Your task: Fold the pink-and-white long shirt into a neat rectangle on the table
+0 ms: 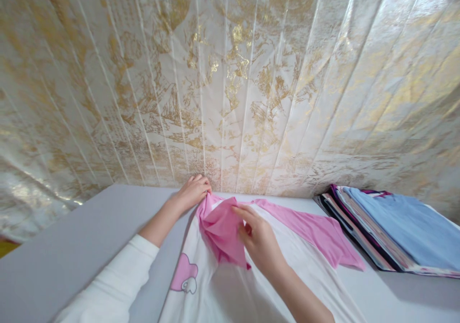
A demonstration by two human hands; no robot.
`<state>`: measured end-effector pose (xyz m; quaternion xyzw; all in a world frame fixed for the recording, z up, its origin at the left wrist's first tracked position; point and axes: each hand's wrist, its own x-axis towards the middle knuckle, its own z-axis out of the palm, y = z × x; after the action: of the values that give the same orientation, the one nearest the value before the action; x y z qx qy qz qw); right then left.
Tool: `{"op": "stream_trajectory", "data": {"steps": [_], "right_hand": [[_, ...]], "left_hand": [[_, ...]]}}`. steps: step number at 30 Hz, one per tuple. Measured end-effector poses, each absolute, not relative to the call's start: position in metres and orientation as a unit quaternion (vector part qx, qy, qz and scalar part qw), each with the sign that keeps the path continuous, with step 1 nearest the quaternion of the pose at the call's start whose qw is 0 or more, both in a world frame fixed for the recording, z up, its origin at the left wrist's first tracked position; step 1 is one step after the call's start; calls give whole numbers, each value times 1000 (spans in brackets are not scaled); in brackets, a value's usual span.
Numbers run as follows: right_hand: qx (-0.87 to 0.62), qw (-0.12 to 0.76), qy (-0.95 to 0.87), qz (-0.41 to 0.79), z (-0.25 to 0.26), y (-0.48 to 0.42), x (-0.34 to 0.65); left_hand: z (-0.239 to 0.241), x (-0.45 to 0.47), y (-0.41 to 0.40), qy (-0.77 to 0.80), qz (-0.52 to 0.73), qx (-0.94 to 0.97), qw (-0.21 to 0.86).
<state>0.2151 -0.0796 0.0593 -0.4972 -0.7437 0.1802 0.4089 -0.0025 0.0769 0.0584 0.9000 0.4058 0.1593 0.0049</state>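
A white T-shirt with pink sleeves lies spread on the table, a pink heart print on its left part. My left hand is at the far left shoulder, its curled fingers closed on the pink cloth there. The left pink sleeve is folded inward over the shirt's body and bunched. At that sleeve's right edge, my right hand pinches the cloth between thumb and fingers. The right pink sleeve stretches out flat to the right.
A stack of folded clothes, light blue on top, stands at the right of the white table. Behind the table's far edge hangs a shiny white and gold curtain. Something yellow shows at the far left.
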Motion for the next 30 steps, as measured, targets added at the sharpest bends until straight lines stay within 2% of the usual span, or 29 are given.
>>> {"op": "stream_trajectory", "data": {"steps": [4,7,17,30], "right_hand": [[-625,335,-683,174,37,-59,242],[-646,301,-681,171,26,-56,246],[-611,348,-680,210,14,-49,245],[-620,352,-686,144,0,-44,248]], "left_hand": [[50,-2,86,437,149,887,-5],[43,-4,90,454,139,880,-3],[47,-3,84,454,99,885,29],[44,-4,80,513,84,853,-45]]}}
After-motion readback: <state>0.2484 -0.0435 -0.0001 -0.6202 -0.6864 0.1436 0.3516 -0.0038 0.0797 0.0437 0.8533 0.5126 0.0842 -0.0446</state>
